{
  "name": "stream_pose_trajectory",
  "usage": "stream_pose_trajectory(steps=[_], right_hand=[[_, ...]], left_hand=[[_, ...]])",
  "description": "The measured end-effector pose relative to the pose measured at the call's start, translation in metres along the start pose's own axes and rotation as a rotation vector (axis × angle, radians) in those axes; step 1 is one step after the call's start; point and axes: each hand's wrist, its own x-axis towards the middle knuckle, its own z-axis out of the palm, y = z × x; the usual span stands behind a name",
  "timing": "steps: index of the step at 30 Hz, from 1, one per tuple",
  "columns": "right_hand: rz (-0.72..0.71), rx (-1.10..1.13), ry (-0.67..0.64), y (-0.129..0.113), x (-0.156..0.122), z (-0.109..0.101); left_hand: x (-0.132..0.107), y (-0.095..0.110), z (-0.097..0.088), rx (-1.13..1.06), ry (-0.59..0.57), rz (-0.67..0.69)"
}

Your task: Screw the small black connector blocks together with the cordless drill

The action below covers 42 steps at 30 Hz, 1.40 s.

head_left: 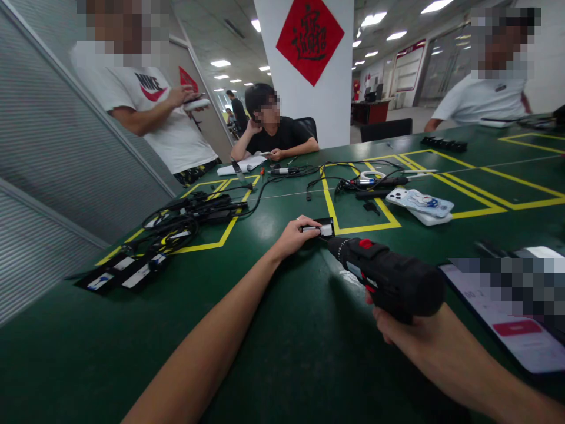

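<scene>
In the head view my right hand [406,327] is wrapped round the grip of a black cordless drill [388,274] with red parts. Its chuck points left and away from me, and the bit's tip reaches a small black piece with a white label [327,228] on the green table. My left hand [295,237] presses that black piece down, fingers over its left part. What the bit touches is too small to make out.
Black cables [194,215] and black labelled pieces [139,274] lie at left. Phones [419,205] and pen-like tools [375,182] lie beyond the drill; a large phone [498,312] is at right. Yellow tape [366,228] marks the table [273,353]. Three people are around the table.
</scene>
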Motion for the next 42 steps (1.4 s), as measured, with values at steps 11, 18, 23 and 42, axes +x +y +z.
stream_pose_trajectory(steps=[11,18,23,42], right_hand=[[-0.027,-0.005,0.002,0.0021,-0.0014,0.0003],[-0.014,-0.010,0.002,0.0040,-0.0010,0.0016],[0.027,0.012,-0.009,0.0036,-0.0019,0.0022],[0.020,0.022,-0.004,0.0037,-0.0003,0.0031]], left_hand=[[-0.0004,0.0034,-0.0004,-0.003,0.000,0.005],[-0.0006,0.0046,-0.0005,0.011,0.002,-0.009],[0.0000,0.0031,-0.0008,0.005,-0.005,0.012],[0.0003,0.0001,-0.0007,0.012,-0.001,0.019]])
